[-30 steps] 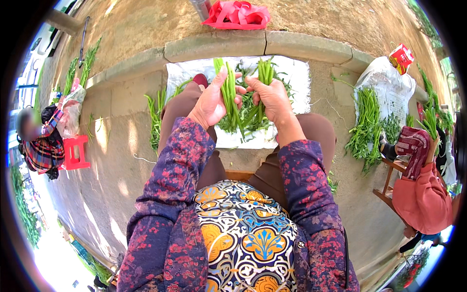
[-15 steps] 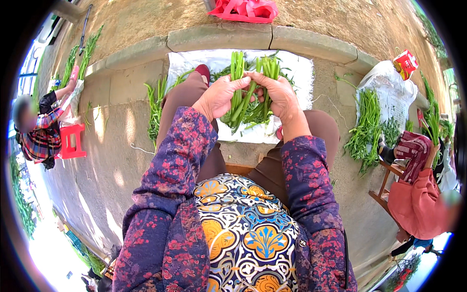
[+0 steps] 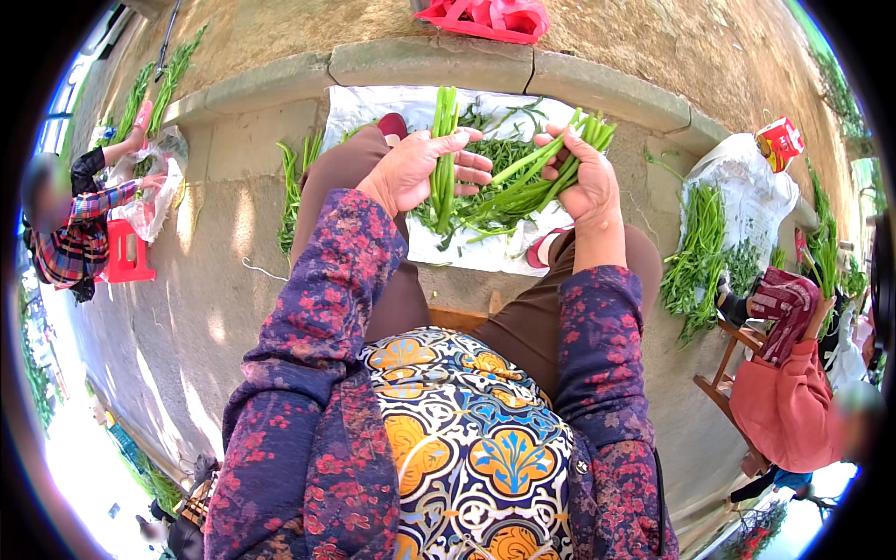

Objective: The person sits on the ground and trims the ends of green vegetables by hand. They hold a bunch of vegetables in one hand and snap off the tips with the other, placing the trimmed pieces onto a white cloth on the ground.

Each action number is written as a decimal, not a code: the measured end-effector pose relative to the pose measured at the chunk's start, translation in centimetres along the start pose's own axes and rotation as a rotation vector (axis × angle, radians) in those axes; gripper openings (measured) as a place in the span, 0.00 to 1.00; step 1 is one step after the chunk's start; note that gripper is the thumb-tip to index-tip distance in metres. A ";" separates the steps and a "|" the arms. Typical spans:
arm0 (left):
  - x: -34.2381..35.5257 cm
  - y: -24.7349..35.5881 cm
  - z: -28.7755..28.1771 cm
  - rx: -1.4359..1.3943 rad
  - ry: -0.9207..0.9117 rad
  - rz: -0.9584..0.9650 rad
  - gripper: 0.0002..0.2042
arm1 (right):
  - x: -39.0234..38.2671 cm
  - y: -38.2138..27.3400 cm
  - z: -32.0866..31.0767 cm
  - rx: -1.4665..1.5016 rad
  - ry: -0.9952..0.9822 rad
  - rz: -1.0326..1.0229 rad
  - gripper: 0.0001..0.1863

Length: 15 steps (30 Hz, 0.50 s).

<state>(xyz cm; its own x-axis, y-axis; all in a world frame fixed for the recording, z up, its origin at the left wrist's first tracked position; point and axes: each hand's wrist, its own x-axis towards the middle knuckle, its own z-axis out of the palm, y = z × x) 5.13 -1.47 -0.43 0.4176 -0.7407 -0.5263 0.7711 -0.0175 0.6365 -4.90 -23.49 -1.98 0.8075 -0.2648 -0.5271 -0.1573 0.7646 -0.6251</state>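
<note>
Upright between the thumb and fingers of my left hand (image 3: 409, 175) stands a bunch of long green stems (image 3: 445, 114); the fingertips reach past it to the right. My right hand (image 3: 590, 187) is closed around a second bunch of leafy green stems (image 3: 523, 191), which slants from upper right to lower left. A gap separates the two hands. Beneath them a white woven sheet (image 3: 351, 103) lies on the ground between my legs, strewn with loose green leaves (image 3: 502, 154). The kind of vegetable is unclear.
Green stalks (image 3: 291, 191) lie by my left knee. A stone kerb (image 3: 429, 67) runs behind the sheet, with a red bag (image 3: 495, 21) beyond. At right, a person (image 3: 784, 401) sits near piled greens (image 3: 698, 252) and a red carton (image 3: 779, 143). Another person (image 3: 79, 224) sits at left on a red stool (image 3: 126, 254).
My hands were together at the stems and have moved apart. The right hand has gone right with its bunch, now slanted; the left keeps its bunch upright, fingers more stretched out.
</note>
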 end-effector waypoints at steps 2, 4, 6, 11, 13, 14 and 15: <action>-0.1 0.0 -0.6 0.032 0.003 0.007 0.19 | 0.2 -0.4 -0.5 0.094 0.032 -0.011 0.13; 0.0 0.0 -1.0 0.065 0.004 0.011 0.17 | 0.2 -0.9 -1.1 0.162 0.054 -0.022 0.13; 0.0 -0.1 -1.0 0.189 0.004 0.046 0.14 | 0.2 -1.2 -1.9 0.207 0.068 -0.044 0.13; 0.1 -1.2 -0.6 0.344 0.057 0.078 0.10 | 0.3 -1.3 -1.8 0.224 0.081 -0.051 0.13; 0.1 -1.6 -0.3 0.345 0.031 0.073 0.10 | 0.2 -1.3 -1.8 0.230 0.070 -0.051 0.13; 0.1 -1.8 -0.2 0.346 0.017 0.070 0.10 | 0.2 -1.3 -1.8 0.224 0.070 -0.055 0.13; 0.0 -1.8 0.0 0.353 -0.023 0.070 0.12 | 0.2 -1.3 -1.8 0.219 0.069 -0.059 0.13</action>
<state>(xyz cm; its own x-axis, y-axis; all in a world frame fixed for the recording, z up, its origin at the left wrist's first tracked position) 3.74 -1.39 -1.59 0.4493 -0.7631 -0.4647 0.5262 -0.1943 0.8279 -5.54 -25.58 -2.34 0.7695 -0.3468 -0.5362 0.0220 0.8536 -0.5205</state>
